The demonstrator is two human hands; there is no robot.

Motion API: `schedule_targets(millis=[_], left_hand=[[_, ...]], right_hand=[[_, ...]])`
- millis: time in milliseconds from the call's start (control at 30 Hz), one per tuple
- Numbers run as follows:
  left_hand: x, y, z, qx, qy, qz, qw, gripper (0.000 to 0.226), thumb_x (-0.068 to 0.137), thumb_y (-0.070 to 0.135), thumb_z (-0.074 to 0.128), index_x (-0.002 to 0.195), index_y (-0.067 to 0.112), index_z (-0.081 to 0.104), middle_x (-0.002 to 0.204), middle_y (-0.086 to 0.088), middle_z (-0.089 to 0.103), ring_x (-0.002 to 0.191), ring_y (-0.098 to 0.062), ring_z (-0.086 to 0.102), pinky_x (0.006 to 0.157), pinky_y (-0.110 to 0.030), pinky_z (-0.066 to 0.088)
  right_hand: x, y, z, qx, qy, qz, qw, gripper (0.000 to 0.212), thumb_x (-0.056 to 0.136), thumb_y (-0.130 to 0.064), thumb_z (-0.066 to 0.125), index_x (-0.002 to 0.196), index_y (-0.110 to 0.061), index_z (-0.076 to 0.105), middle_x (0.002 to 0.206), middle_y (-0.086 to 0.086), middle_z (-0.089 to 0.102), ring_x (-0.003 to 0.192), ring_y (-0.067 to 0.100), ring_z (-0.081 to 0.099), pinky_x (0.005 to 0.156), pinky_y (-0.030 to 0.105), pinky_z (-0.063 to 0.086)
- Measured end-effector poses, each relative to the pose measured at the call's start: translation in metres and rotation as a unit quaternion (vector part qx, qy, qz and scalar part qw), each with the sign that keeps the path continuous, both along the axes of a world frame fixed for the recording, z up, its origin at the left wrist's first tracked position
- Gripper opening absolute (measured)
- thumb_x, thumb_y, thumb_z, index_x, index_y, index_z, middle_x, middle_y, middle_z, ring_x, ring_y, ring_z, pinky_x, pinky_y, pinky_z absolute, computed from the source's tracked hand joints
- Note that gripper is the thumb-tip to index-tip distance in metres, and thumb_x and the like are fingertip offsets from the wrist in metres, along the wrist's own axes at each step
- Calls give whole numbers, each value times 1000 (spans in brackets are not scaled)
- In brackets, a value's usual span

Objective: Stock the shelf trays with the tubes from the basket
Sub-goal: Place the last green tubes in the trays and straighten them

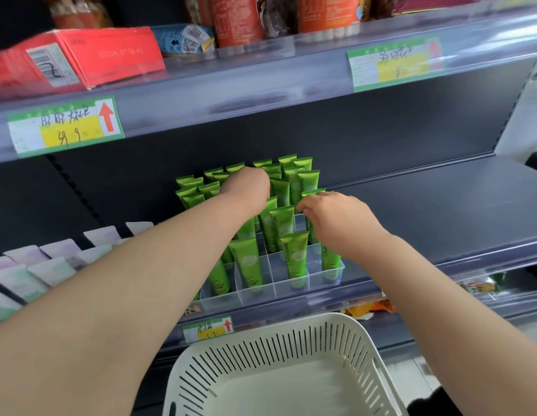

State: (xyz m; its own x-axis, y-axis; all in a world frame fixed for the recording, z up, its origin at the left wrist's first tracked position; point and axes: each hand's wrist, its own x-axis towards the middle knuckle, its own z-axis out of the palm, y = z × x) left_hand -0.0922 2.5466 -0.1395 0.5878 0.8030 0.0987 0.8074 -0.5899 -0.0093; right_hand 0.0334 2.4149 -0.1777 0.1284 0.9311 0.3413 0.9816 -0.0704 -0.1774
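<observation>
Several green tubes stand upright in a clear divided tray on the middle shelf. My left hand reaches over the tray's back rows, its fingers curled down among the tube tops; what it holds is hidden. My right hand pinches the flat top of one green tube at the tray's right side. The white slotted basket sits below, in front of the shelf, and its visible bottom holds no tubes.
Pale tubes fill the shelf's left part. The dark shelf surface stretches to the right of the tray. Above, a shelf carries a red box and jars behind price labels. Snack packets lie on the shelf below.
</observation>
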Motion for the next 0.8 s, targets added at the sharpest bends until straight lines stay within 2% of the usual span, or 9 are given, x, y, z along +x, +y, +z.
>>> schedule_targets(millis=[200,400,533,633,733,800], left_hand=[[16,-2,-3,38,-42,-26,998,19,86,4,64,95,17,75,101,-4,71,94,-26,65,80,-36,54],[17,-2,-6,4,-75,-33,997,20,88,9,65,104,18,74,110,-3,69,101,-24,63,76,-30,46],[4,0,-1,-21,-142,-45,989,20,86,15,70,105,16,74,113,-3,69,105,-21,63,87,-32,50],[-15,3,6,-23,-164,-48,985,19,85,14,71,103,16,74,110,-2,70,101,-18,63,89,-32,50],[-39,8,12,-23,-173,-41,984,17,83,15,73,99,18,76,103,1,72,89,-11,61,80,-24,44],[-57,11,13,-28,-170,-31,985,15,82,18,75,97,19,76,100,3,72,85,-9,59,79,-23,44]], right_hand=[[3,0,-2,-5,-2,8,1000,34,93,-12,47,121,-27,57,114,-5,64,105,20,58,80,34,46],[3,-1,0,-4,-4,7,1000,34,92,-12,47,121,-28,57,113,-5,64,104,20,58,81,34,47],[-3,-1,6,0,-3,12,1000,33,93,-13,47,120,-28,57,113,-4,63,103,21,58,79,34,45],[-18,2,11,4,2,34,999,28,96,-19,44,119,-27,58,111,-3,63,100,23,59,79,35,46],[-38,7,14,4,3,77,997,26,96,-21,44,118,-26,59,111,-3,63,102,21,57,81,36,45],[-54,12,12,-8,-33,104,994,25,96,-20,46,116,-25,60,111,-3,62,106,21,54,84,36,43]])
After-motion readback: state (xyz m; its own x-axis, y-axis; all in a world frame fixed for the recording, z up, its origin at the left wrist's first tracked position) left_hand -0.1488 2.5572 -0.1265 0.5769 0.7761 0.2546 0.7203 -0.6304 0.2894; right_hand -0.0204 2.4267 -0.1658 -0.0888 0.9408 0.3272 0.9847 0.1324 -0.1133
